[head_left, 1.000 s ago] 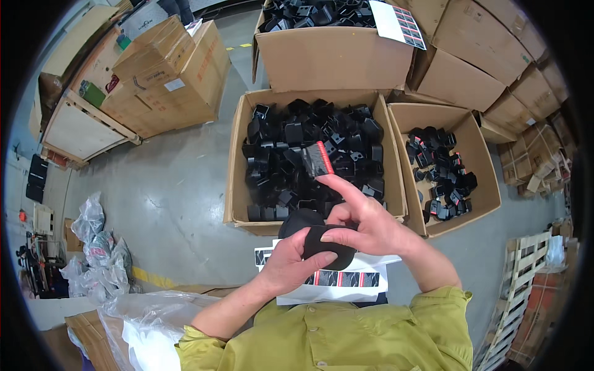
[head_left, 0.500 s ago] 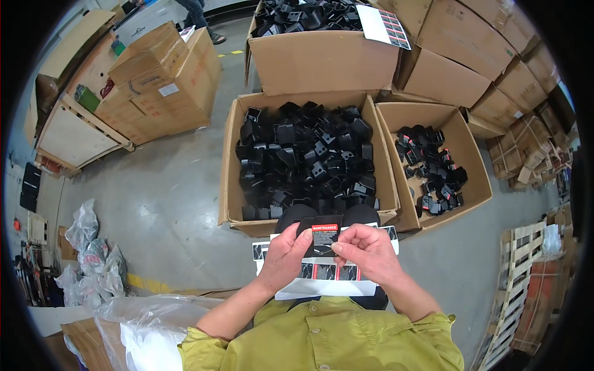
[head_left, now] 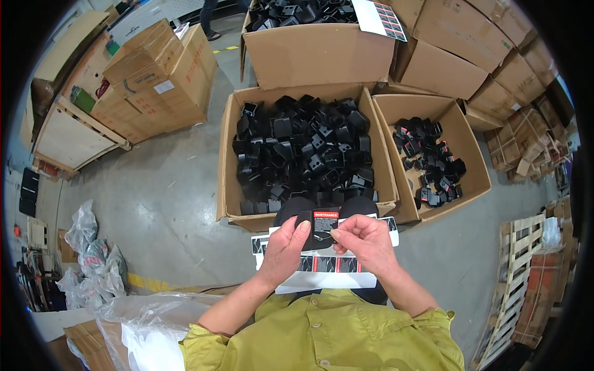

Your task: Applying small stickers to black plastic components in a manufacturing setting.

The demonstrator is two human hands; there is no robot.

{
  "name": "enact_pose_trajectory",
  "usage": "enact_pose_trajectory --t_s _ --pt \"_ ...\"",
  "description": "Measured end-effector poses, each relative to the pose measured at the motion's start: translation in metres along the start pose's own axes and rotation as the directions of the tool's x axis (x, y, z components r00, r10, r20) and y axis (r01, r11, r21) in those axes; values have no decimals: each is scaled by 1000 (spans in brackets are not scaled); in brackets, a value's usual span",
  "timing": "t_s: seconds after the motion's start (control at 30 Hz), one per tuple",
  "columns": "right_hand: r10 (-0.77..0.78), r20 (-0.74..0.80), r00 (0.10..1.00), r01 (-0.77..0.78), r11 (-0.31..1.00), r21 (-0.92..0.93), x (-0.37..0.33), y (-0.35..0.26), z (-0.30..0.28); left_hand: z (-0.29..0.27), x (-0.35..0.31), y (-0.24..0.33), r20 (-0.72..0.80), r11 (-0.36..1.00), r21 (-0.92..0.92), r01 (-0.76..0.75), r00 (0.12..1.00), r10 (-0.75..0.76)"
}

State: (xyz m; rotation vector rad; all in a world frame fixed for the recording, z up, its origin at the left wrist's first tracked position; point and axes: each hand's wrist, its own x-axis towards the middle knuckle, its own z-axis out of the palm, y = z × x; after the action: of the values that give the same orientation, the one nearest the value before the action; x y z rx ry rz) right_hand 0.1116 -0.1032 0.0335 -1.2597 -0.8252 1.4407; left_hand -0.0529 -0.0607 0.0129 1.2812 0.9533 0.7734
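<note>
Above my lap, my left hand (head_left: 284, 246) grips a black plastic part (head_left: 317, 243) by its left side, the thumb lying on its front. The part's face bears a label (head_left: 325, 222) with a red strip across the top and black below. My right hand (head_left: 365, 241) is closed in a pinch at the label's lower right corner, thumb against it; its fingertips behind are partly hidden. Under both hands, a white sheet of similar labels (head_left: 326, 264) lies across my thighs.
Just ahead stands a large open carton (head_left: 227, 161) heaped with black plastic parts. To its right, a smaller carton (head_left: 476, 179) holds fewer parts, some with red labels. Another filled carton (head_left: 318, 57) stands behind, a label sheet (head_left: 378, 20) on its edge. A wooden pallet (head_left: 513, 272) leans at right.
The view has shifted slightly. Both hands keep hold of the labelled part, and the right pinch stays at the label's lower right corner with little visible movement.
</note>
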Motion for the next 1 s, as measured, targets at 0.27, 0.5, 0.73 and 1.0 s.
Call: enact_pose_trajectory --t_s 0.27,0.5,0.73,1.0 --pt "-20 -11 1000 20 999 -40 0 -2 2 0 -1 1 -14 1000 -3 -15 1000 15" --pt "-10 -14 1000 9 999 -45 -1 -1 2 2 -4 6 -34 996 74 -56 998 59" --pt "-32 -27 999 31 998 -58 0 0 2 2 -7 15 -34 985 170 -36 999 42" --pt "-57 -51 997 47 984 -171 3 -3 7 5 -10 12 -70 979 195 -57 995 72"
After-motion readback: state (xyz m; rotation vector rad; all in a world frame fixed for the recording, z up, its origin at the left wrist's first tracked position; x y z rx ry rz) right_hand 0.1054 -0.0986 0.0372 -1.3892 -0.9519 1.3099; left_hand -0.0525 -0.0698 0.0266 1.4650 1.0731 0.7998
